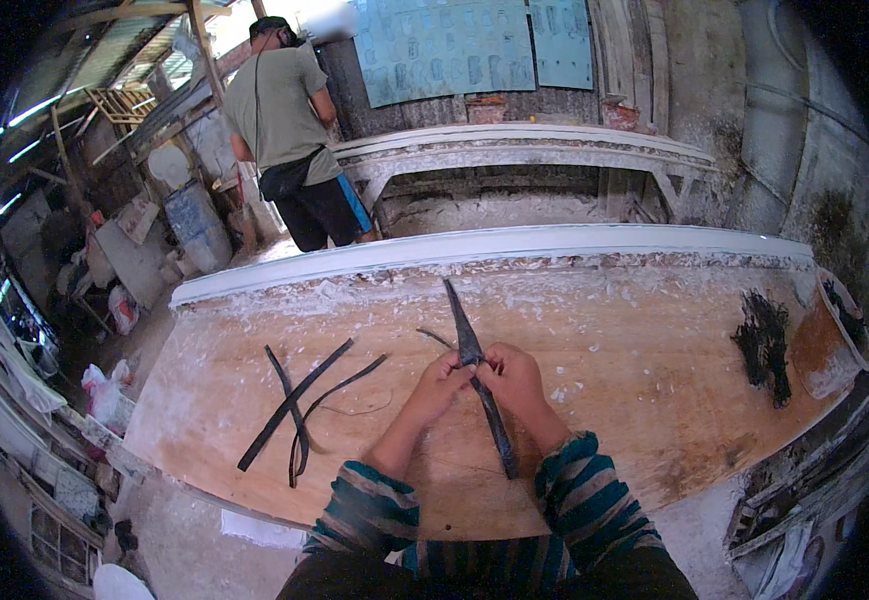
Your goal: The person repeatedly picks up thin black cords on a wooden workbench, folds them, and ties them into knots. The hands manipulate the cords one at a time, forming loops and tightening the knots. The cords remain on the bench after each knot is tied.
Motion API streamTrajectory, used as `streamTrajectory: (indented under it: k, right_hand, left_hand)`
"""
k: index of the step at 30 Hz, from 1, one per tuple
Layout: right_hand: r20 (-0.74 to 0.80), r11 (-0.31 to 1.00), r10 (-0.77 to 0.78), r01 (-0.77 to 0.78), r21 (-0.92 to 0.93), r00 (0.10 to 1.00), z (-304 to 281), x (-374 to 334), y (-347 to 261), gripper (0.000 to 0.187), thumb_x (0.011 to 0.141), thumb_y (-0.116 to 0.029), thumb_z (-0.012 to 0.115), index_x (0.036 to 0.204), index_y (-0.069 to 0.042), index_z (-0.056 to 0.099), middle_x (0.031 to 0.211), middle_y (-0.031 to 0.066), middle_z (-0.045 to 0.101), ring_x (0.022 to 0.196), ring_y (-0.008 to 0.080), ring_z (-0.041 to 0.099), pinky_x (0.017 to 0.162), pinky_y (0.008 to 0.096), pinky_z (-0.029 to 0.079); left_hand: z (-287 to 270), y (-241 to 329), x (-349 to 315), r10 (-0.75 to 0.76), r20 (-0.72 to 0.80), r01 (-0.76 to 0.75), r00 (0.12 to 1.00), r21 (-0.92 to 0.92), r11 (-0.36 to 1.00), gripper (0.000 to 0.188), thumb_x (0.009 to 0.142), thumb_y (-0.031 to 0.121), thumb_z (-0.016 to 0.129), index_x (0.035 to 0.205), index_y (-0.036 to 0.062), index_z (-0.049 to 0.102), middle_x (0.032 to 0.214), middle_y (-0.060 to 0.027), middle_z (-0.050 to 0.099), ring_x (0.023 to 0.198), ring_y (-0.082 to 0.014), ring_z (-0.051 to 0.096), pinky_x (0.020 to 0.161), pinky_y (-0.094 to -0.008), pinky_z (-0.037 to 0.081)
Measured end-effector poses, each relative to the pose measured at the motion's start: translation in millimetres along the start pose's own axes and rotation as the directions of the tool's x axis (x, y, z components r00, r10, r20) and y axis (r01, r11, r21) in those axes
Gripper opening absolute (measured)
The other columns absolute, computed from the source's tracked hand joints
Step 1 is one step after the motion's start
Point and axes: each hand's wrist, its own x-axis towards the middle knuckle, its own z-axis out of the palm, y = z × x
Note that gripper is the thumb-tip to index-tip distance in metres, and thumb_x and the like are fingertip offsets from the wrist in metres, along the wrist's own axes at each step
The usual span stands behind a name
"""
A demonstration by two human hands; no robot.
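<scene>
Strip (467,342), black, long and pointed at its far end, slants over the pale wooden tabletop (634,400). At left, loose black strips (294,407) lie crossed; at right, a dark bundle of thin strands (764,340) rests beside a stained container (821,350). Left hand (439,388) and right hand (511,380) meet, fingertips pinching the strip between them near its middle, hiding part of it.
</scene>
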Motion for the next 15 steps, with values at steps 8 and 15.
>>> streamTrajectory:
  k: [8,15]
  right_hand:
    - [0.082,0.921,0.053,-0.080,0.381,0.995,9,6,26,0.010,0.075,-0.011,0.059,0.074,-0.001,0.058,0.064,0.0017,0.055,0.059,0.0082,0.049,0.055,0.0231,0.040]
    - [0.213,0.778,0.133,-0.235,0.583,0.968,2,10,10,0.005,0.079,-0.007,0.057,0.078,-0.002,0.058,0.064,-0.0034,0.052,0.055,0.0033,0.043,0.049,0.0169,0.034]
  left_hand:
    - [-1,10,0,-0.123,-0.040,0.118,0.992,-0.115,0.986,0.012,0.085,0.019,0.051,0.089,0.0089,0.057,0.082,0.0037,0.056,0.075,-0.0059,0.050,0.066,-0.0218,0.039]
    - [-3,13,3,-0.135,-0.055,0.120,0.989,-0.221,0.968,0.012,0.084,0.022,0.053,0.087,0.0108,0.057,0.080,0.0039,0.057,0.074,-0.0072,0.052,0.067,-0.0242,0.040]
